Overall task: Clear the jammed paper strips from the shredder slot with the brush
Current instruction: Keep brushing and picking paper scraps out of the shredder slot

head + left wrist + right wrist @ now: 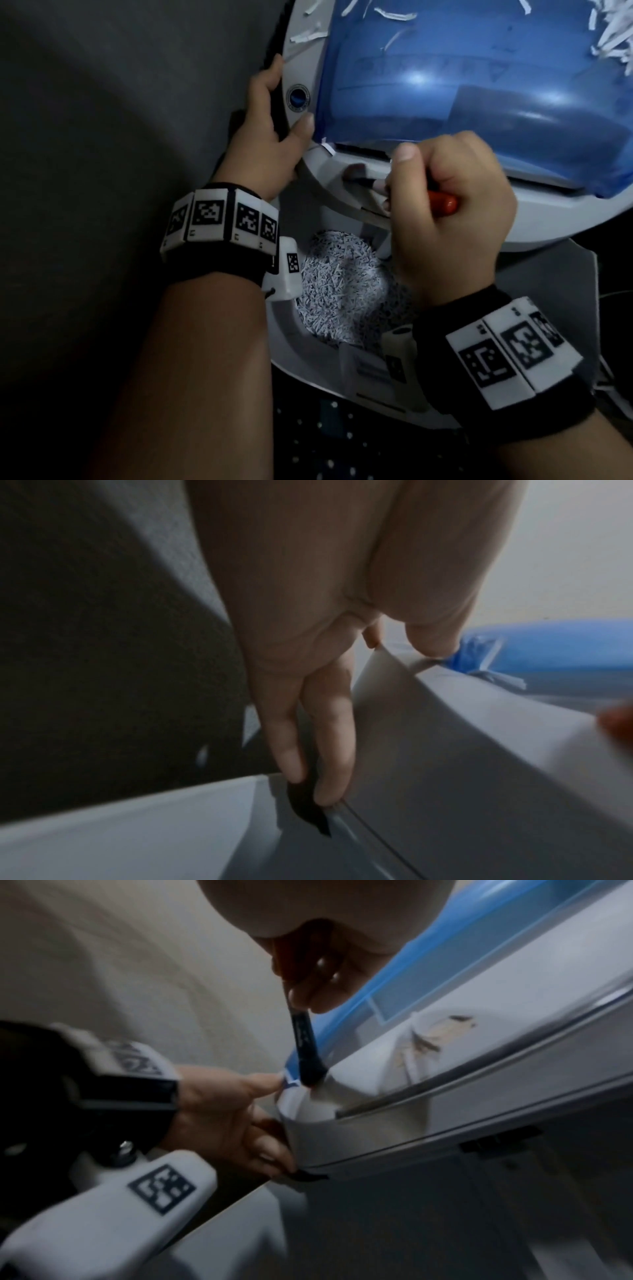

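Observation:
The shredder head (565,219) is white with a blue see-through cover (445,85) and sits tilted over its bin. My left hand (270,130) grips the head's left edge, thumb on top and fingers (308,723) underneath. My right hand (455,212) is fisted round a brush with an orange handle (442,202). The brush's dark ferrule (304,1042) points down, and its bristles (356,171) touch the white housing just below the left end of the slot (363,149). A small white paper strip (329,148) sticks out at the slot's left corner.
Below the head, the open bin (284,329) holds a heap of shredded paper (342,284). Loose strips (394,15) lie on the blue cover, with a pile (613,34) at the top right. A dark wall or floor fills the left side.

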A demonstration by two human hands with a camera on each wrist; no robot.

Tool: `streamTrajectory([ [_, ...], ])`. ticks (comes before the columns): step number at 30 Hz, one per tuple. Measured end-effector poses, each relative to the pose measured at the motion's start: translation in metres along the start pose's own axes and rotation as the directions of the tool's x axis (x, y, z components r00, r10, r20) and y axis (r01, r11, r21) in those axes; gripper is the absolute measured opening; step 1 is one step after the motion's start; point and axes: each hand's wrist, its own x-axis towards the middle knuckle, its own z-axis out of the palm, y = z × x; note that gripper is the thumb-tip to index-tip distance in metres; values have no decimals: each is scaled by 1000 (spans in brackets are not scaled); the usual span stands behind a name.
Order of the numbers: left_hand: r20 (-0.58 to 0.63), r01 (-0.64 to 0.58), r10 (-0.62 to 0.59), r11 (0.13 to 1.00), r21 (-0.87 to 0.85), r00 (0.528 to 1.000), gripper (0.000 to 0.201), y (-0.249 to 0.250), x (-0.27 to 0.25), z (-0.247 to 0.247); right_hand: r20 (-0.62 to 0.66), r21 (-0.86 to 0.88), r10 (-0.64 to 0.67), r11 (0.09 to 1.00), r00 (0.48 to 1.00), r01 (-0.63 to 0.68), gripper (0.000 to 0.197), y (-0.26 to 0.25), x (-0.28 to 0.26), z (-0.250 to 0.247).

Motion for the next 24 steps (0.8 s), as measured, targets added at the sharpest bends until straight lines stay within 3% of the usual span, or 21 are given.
streamTrajectory([
  [9, 31, -14, 14, 1000, -4, 999, 65, 6, -5, -7, 227, 115, 16, 992, 974, -43, 13, 5, 2, 11],
  [16, 52, 15, -13, 999, -37, 999, 71, 5, -7, -8, 39, -1, 152, 988, 988, -152, 31, 19, 8, 1],
  [21, 79, 13, -8, 998, -59, 997, 82, 1, -5, -10, 23, 195, 299, 934, 954, -298, 28, 21, 11, 3],
  [24, 91, 14, -7, 997, -73, 996, 84, 1, -6, -10, -2, 228, 268, 938, 963, -261, 28, 11, 10, 3],
])
